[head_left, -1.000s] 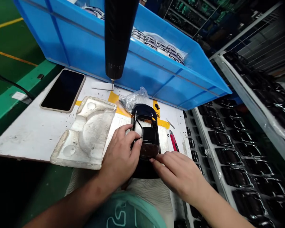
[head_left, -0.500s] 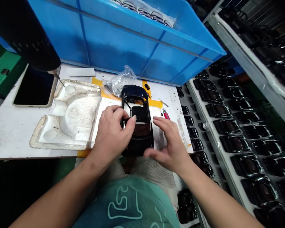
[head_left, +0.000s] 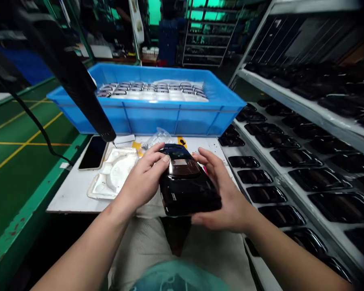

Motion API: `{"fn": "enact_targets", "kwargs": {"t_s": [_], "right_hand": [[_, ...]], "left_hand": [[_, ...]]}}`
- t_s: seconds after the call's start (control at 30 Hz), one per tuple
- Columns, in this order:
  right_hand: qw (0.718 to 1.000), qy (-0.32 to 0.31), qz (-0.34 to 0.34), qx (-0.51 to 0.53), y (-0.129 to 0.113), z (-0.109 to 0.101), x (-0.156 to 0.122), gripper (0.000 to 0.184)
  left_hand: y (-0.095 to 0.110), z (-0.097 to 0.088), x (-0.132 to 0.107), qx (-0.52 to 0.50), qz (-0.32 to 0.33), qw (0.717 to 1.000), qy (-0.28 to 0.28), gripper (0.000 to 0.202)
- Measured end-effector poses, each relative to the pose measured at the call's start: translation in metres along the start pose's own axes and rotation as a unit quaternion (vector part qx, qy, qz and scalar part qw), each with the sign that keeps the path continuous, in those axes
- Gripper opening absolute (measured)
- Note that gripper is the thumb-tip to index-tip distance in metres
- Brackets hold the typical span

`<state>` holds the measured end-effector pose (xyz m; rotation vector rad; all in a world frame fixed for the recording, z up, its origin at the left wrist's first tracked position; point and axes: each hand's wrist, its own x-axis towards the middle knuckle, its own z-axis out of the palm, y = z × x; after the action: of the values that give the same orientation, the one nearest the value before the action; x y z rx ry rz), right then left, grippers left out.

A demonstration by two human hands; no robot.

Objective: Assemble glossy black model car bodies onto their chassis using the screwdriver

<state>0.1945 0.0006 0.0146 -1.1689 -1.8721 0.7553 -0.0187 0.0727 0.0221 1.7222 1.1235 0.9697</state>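
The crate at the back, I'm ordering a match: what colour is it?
The crate is bright blue, shown best in the head view.

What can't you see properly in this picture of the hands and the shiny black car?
All from the head camera:

Underside of the black model car body: hidden by the car itself and by the left hand and right hand.

Top of the black electric screwdriver: cut off by the picture's top edge.

Rows of small pieces in the blue plastic crate: too small to name.

Inside the clear plastic bag: too small to see.

Fingers hide the model car body's sides; the crate's parts are too small to tell.
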Motion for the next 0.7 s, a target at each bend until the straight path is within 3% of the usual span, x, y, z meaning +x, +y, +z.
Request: {"fn": "enact_targets", "kwargs": {"t_s": [0.1, 0.23, 0.33, 0.53, 0.7], "right_hand": [[0.996, 0.012, 0.011, 0.091, -0.055, -0.021, 0.004, 0.107], [0.998, 0.040, -0.043, 0.022, -0.097, -0.027, 0.000, 0.109], [0.993, 0.039, -0.107, -0.018, -0.099, -0.022, 0.002, 0.106], [0.983, 0.018, -0.147, -0.107, -0.092, -0.020, 0.014, 0.076], [0.990, -0.011, -0.125, -0.068, -0.127, -0.032, 0.008, 0.081]], "left_hand": [[0.042, -0.012, -0.009, -0.079, 0.023, 0.997, 0.005, 0.034], [0.075, -0.014, -0.025, -0.174, 0.017, 0.984, 0.032, 0.038], [0.083, -0.012, -0.035, -0.176, 0.027, 0.981, 0.072, 0.039], [0.085, -0.012, -0.044, -0.233, 0.020, 0.970, 0.066, 0.037], [0.079, -0.014, -0.046, -0.245, -0.012, 0.968, 0.048, 0.042]]}}
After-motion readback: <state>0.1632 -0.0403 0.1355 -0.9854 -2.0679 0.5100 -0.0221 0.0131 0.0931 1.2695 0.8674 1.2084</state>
